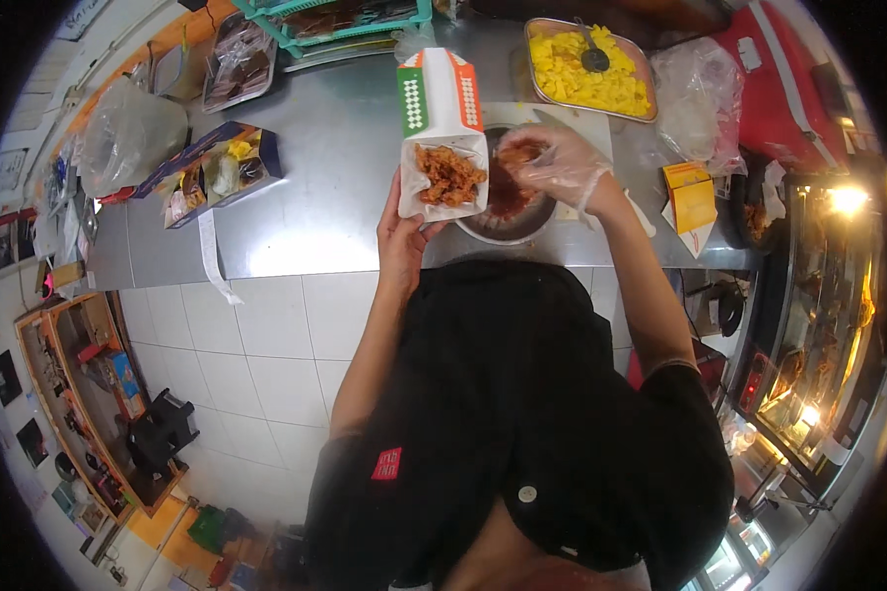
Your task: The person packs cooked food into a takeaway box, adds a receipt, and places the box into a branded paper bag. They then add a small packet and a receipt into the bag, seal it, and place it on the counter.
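One carton, lid open at 12 o'clock, is clamped in the left hand from 7 o'clock. The gloved right hand has fingers together on some fried food above one bowl, at 3 o'clock from the carton. Risk: a loosened grip may scatter crumbs on the worktop; carton tilt may spill its fried pieces. Piece count: indeterminable, pieces overlap

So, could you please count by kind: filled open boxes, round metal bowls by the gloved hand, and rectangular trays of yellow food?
Filled open boxes: 2 (white-green-orange carton in the left hand, dark blue cardboard box)
Round metal bowls by the gloved right hand: 1
Rectangular trays of yellow food: 1
Total: 4
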Action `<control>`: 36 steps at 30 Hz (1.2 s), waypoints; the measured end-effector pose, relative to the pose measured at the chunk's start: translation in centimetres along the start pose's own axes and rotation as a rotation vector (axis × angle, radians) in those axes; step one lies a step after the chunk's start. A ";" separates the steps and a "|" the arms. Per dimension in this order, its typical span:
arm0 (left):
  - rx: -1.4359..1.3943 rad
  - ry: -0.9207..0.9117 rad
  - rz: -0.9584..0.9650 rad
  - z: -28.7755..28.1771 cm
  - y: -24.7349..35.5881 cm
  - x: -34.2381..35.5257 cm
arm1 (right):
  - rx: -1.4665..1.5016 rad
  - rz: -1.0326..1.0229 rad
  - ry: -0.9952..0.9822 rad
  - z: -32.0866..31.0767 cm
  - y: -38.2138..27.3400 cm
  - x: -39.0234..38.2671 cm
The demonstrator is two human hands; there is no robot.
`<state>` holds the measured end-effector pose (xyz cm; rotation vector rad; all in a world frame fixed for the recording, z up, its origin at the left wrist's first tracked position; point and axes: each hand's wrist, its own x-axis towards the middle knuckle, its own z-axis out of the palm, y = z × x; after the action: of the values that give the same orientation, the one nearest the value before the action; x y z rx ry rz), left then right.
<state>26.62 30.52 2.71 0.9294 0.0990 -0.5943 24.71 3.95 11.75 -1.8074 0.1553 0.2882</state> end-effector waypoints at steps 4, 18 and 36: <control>0.020 -0.054 -0.035 1.2 -0.5 0.1 | -0.531 -0.093 -0.033 3.6 -3.3 1.1; -0.065 -0.106 -0.047 1.6 -0.6 0.2 | -0.278 -0.171 0.039 2.8 -4.2 1.4; 0.122 0.142 0.131 -11.5 1.6 1.9 | 0.863 0.278 0.262 2.4 7.8 -0.2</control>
<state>31.01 39.33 -3.67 1.0878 0.1295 -0.4163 22.25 4.25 3.95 -0.9530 0.6189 0.1387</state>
